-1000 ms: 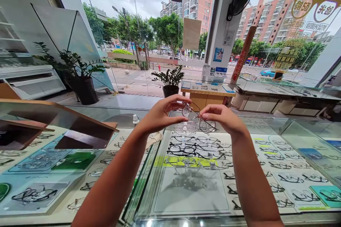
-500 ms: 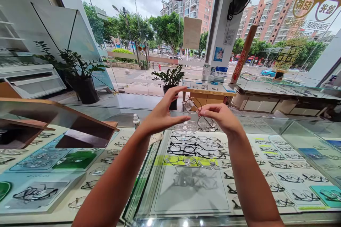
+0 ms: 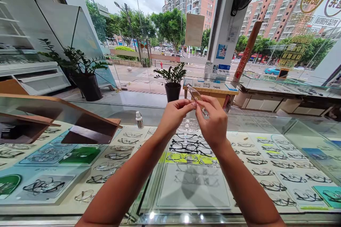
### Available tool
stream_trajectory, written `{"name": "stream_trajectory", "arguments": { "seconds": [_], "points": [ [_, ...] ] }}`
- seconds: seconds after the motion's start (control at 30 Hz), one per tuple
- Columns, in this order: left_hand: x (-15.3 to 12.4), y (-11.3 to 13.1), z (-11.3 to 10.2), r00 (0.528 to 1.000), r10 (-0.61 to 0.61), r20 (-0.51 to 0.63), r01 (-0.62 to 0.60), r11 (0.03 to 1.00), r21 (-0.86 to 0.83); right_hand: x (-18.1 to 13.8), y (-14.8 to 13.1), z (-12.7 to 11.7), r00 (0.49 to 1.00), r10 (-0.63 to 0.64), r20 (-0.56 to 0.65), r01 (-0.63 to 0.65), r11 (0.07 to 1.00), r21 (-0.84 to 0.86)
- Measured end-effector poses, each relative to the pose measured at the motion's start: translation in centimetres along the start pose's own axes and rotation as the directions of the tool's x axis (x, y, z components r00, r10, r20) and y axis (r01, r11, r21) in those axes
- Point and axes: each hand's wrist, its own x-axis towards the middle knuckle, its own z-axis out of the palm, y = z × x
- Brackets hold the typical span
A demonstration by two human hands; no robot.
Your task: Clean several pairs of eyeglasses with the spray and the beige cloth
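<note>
Since the part between the fingertips is so small, prob., both hands work w/ fingertips only. L hand (image 3: 173, 115) pinches thumb to forefinger on the thin-rimmed glasses (image 3: 192, 92); R hand (image 3: 214, 122) does likewise from the other side, tips nearly touching L's. Both grips are pressed together on the frame, though exactly which bit (hinge, bridge, etc.) can't be told b/c fingers cover it. Glasses are up in the air above the far part of the bench (image 3: 226, 216), tilted, one end poking up past the fingers toward the window; prob. held that way for better light & a straight look at the pinched spot. Two-sided hold prob. also stops the light frame twisting.

Below, dark spectacles (image 3: 183, 146) lie in rows, one behind another, w/ a yellow strip (image 3: 176, 157) under a nearer row, prob. so each pair shows & can be picked out. White bottle (image 3: 139, 120) stands upright left of L hand, well apart from the glasses, prob. so it's reachable but out of the forearms' way.
</note>
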Motion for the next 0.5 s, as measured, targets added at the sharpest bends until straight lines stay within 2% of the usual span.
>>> {"name": "stream_trajectory", "arguments": {
  "seconds": [0.17, 0.27, 0.33, 0.37, 0.43, 0.5],
  "points": [
    [0.4, -0.7, -0.1, 0.999, 0.034, -0.020, -0.032, 0.996, 0.088, 0.7, -0.3, -1.7, 0.978, 0.128, 0.163, -0.124, 0.992, -0.032],
    [0.7, -1.8, -0.1, 0.999, 0.049, 0.020, -0.053, 0.968, 0.246, 1.7, 0.4, -3.7, 0.925, 0.263, 0.273, -0.263, 0.964, -0.039],
    [1.3, -2.7, 0.1, 0.996, 0.026, 0.089, -0.057, 0.930, 0.363, 2.4, 1.3, -5.2, 0.880, 0.346, 0.325, -0.359, 0.933, -0.019],
    [1.8, -3.2, 0.4, 0.991, 0.001, 0.136, -0.058, 0.907, 0.418, 2.8, 1.8, -5.9, 0.866, 0.376, 0.331, -0.395, 0.919, -0.009],
    [3.1, -4.1, 1.2, 0.964, -0.061, 0.258, -0.090, 0.840, 0.535, 3.4, 2.7, -7.4, 0.874, 0.415, 0.253, -0.437, 0.898, 0.038],
    [4.8, -5.2, 2.5, 0.899, -0.130, 0.417, -0.206, 0.716, 0.667, 3.7, 3.3, -8.6, 0.898, 0.425, 0.115, -0.438, 0.891, 0.124]
  ]
}}
